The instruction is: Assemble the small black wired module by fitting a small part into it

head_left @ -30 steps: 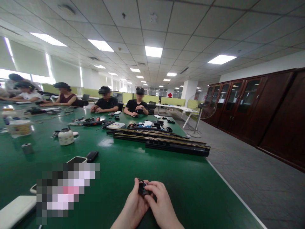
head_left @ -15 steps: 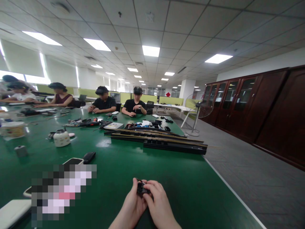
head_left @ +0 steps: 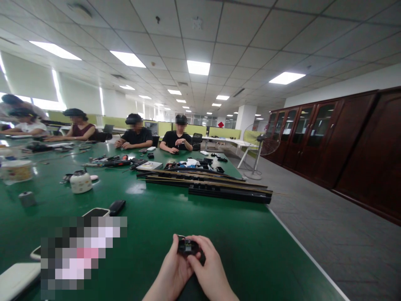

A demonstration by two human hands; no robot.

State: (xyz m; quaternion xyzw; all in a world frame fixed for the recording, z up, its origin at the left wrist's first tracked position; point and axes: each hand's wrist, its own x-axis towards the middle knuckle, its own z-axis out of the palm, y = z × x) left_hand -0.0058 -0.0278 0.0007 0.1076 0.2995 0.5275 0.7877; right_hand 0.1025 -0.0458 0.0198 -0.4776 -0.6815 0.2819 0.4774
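Close to the table's near side, both my hands hold a small black device point(head_left: 188, 247) that looks like an opened plastic housing. A grey metallic or board-like part shows in its middle, and a thin wire runs along its upper left. My left hand point(head_left: 175, 265) grips its left side, with the thumb upright along the edge. On the opposite side, my right hand point(head_left: 209, 261) curls its fingers over the top and sets its thumb at the lower edge. The device's underside is hidden by my fingers.
Long black rails with thin brass-coloured rods point(head_left: 230, 195) lie across the green table point(head_left: 150, 238). To the left are a white jar point(head_left: 81, 182), a grey cylinder point(head_left: 26, 199), a black pouch-like object point(head_left: 117, 207) and a white box point(head_left: 19, 279). Several people sit at the far side.
The black device has turned in my hands, so its inside with the grey part now faces me more. My hands stay in nearly the same place.
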